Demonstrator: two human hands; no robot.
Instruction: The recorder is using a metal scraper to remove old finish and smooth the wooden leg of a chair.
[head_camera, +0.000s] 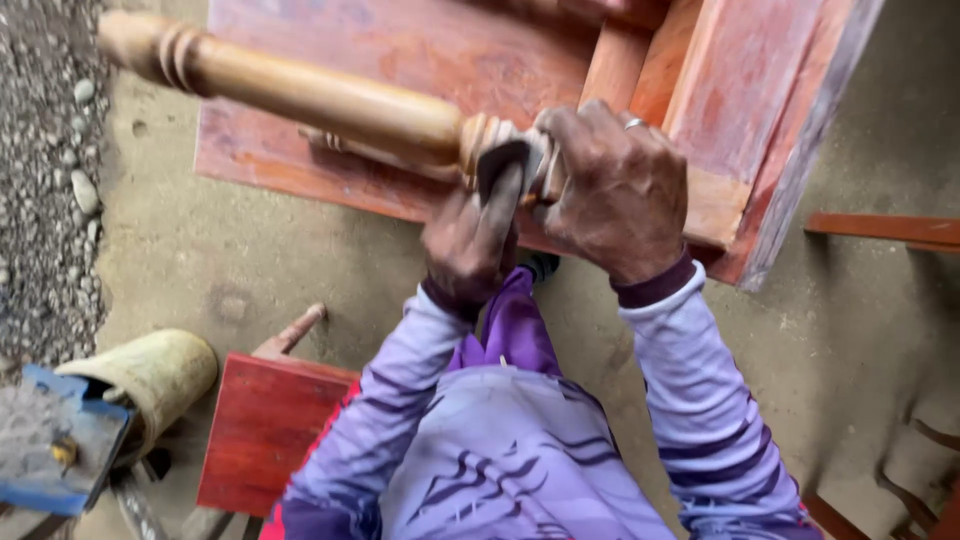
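- Setting: bare sandy ground (250, 260), outdoors by the look of it, with a strip of gravel (45, 170) along the left edge of the head view.
- Turned wooden leg (320, 95): pale, lathe-shaped, with ring beads near both ends. It runs from upper left toward centre, tilted, and lies over the reddish furniture frame (420, 60) that fills the top of the view.
- Sandpaper piece (500, 160): dark grey, folded, pressed on the beaded section of the leg, between the two hands.
- Left hand (470, 240): fingers clenched on the sandpaper from below, forefinger laid up along its face.
- Right hand (615, 190): fingers wrapped over the beaded end of the leg, gripping it from above; a ring shows on one finger. The leg's far end under this hand is hidden.
- Sleeves (690, 400): pale purple with darker stripes, dark cuffs at both wrists.
- Red board (265, 430): flat, lower left, just beside the left elbow; a thin wooden peg pokes out above its top edge.
- Yellow cylindrical container (150, 380): lying on its side at lower left, touching a blue tray-like item (60, 450) holding grey grit; what the tray is I cannot tell for sure.
- Red wooden rail (885, 230): at the right edge, well apart from the hands.
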